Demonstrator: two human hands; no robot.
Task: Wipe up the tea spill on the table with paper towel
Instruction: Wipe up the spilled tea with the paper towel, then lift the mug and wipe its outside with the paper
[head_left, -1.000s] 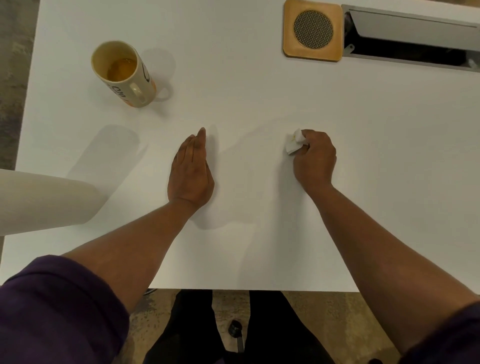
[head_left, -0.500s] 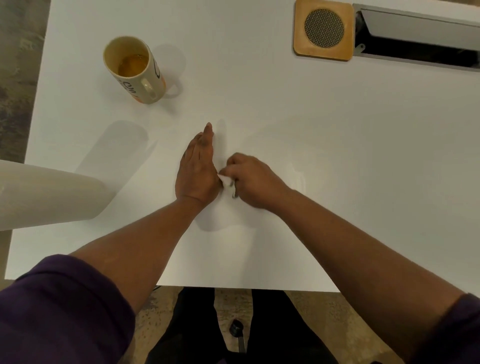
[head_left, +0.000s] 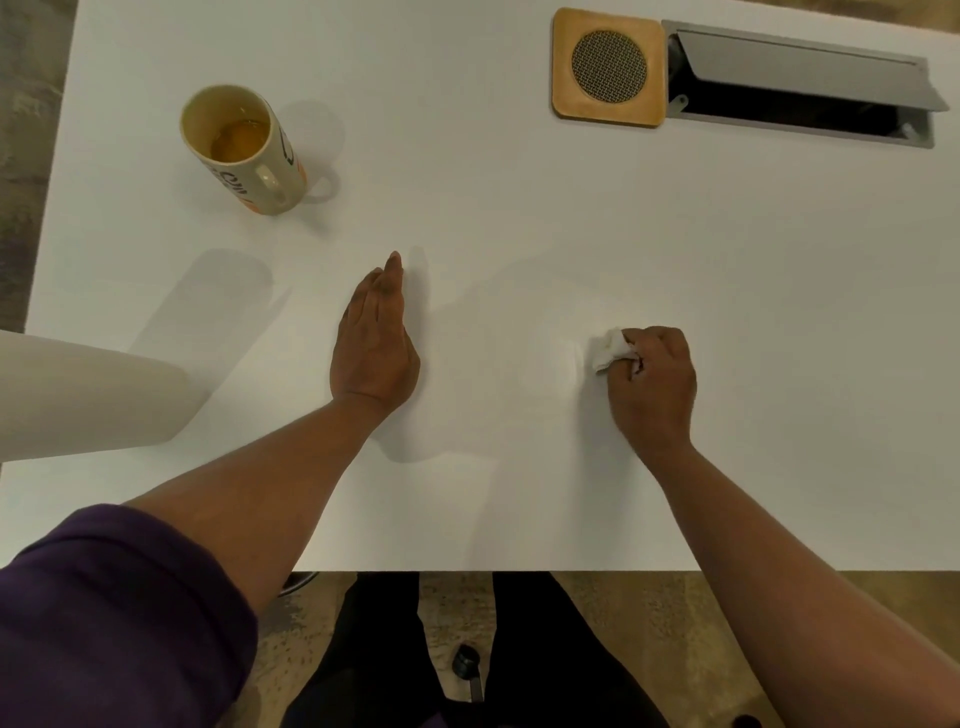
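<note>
Paper towel (head_left: 612, 350): a small crumpled white wad, pressed to the white counter (head_left: 519, 208) right of centre, poking out at the left side of the right hand (head_left: 652, 387). That hand's grip is closed tight around the wad, fingers curled under, knuckles up. I cannot make out any tea spill on the surface around it; only faint shading shows there.

Change from half a second back: the right hand was then drawn in beside the left hand, the wad nearly touching its thumb side. Now I see it well out to the right, with a clear stretch of counter between the two hands. A second ago it sat out right as well, a little further up the counter.

Left hand (head_left: 375, 340): flat, fingers straight and together, palm down on the counter, holding nothing. It sits in much the same spot as before.

Further out: mug (head_left: 244, 148) upright at far left with amber tea in the bottom, handle toward me. Wooden square with a mesh disc (head_left: 609, 67) at far right, touching an open metal cable hatch (head_left: 800, 83). A pale cylinder (head_left: 88, 397) enters from the left edge.
</note>
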